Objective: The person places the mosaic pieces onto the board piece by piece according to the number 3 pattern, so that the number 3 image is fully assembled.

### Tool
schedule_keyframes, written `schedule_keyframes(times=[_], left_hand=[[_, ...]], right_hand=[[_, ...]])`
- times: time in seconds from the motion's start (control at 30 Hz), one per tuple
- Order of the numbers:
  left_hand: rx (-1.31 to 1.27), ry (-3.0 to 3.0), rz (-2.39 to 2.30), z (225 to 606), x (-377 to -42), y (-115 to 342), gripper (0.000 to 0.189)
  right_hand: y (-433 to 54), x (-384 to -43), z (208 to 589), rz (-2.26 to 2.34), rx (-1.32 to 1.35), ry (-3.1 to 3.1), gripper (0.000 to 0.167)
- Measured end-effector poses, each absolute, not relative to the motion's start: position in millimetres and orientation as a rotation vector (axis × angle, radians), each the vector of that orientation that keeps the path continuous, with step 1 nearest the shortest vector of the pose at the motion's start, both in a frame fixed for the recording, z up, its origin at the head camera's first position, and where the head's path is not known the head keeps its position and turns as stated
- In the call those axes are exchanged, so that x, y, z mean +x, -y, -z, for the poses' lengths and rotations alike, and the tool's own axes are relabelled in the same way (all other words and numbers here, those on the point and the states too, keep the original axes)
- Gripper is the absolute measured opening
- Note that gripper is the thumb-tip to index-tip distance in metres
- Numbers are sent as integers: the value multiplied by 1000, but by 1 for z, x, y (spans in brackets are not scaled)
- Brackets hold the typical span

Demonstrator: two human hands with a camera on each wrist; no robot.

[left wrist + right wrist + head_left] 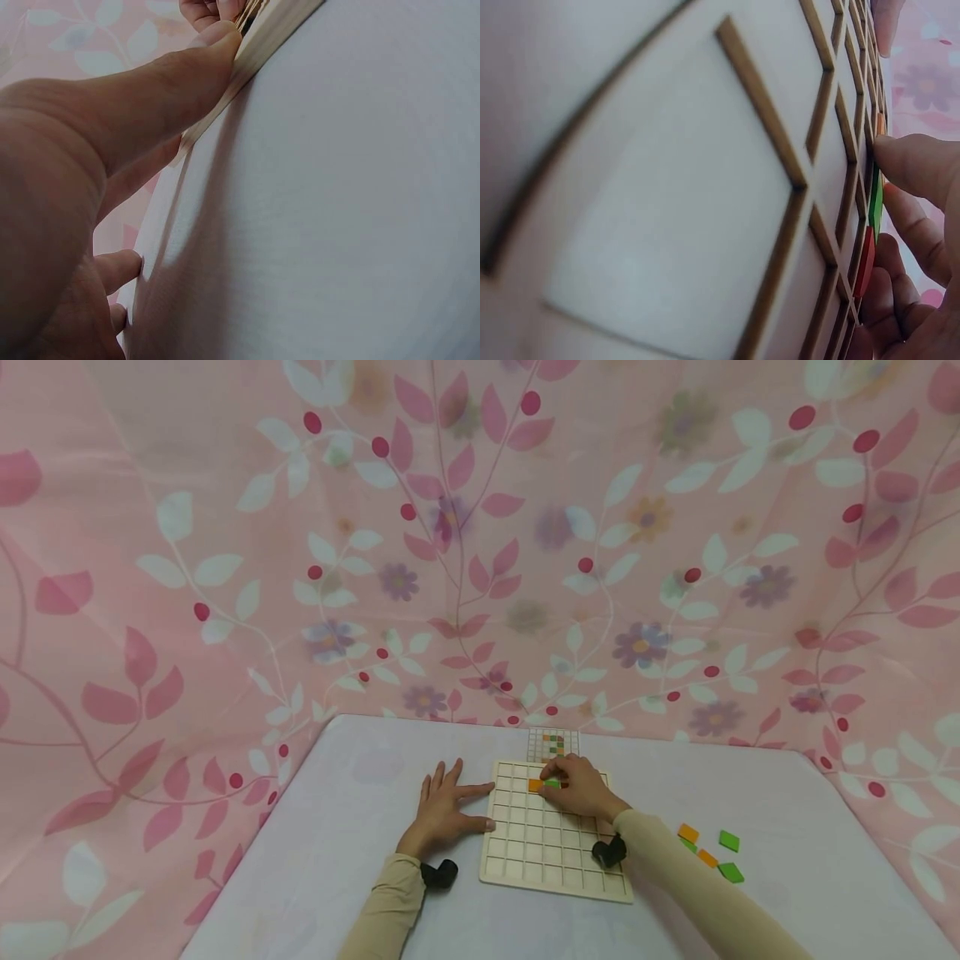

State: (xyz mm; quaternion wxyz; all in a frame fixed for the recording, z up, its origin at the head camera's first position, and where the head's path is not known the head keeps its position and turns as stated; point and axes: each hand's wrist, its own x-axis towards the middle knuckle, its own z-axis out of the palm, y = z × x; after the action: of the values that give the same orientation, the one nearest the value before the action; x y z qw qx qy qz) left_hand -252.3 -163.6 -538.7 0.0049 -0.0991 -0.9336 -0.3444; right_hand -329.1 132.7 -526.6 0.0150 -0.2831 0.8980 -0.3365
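Note:
A pale wooden grid board lies on the table in front of the person. The left hand is spread at its left side, with thumb and forefinger touching the edge; in the left wrist view the thumb presses the board's side. Over the board's upper part, the right hand pinches a green tile at the grid. An orange tile sits directly left of it. The right wrist view shows a red tile on the green tile's other side, beneath the curled fingers.
Behind the board lies a small grid card printed with coloured squares. Several loose tiles, among them a green one and an orange one, lie on the white table beyond the right forearm. A flowered pink cloth hangs behind.

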Motion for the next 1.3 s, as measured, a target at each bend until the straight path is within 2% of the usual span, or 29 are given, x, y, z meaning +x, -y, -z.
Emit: schedule_keyframes(times=[0.27,0.7,1.3], left_hand=[[-314,2927,1082,541,-253,164,68],[-327,2933,1076,541,-253,163,68],[-326,2913,1070,539,-252,164,68]], right_hand=[[-137,-327,522,1143,-868,-2672,33],[-164,-319,506,1034,-836,-2828,41],[-284,-288,484,807,-590,-2893,39]])
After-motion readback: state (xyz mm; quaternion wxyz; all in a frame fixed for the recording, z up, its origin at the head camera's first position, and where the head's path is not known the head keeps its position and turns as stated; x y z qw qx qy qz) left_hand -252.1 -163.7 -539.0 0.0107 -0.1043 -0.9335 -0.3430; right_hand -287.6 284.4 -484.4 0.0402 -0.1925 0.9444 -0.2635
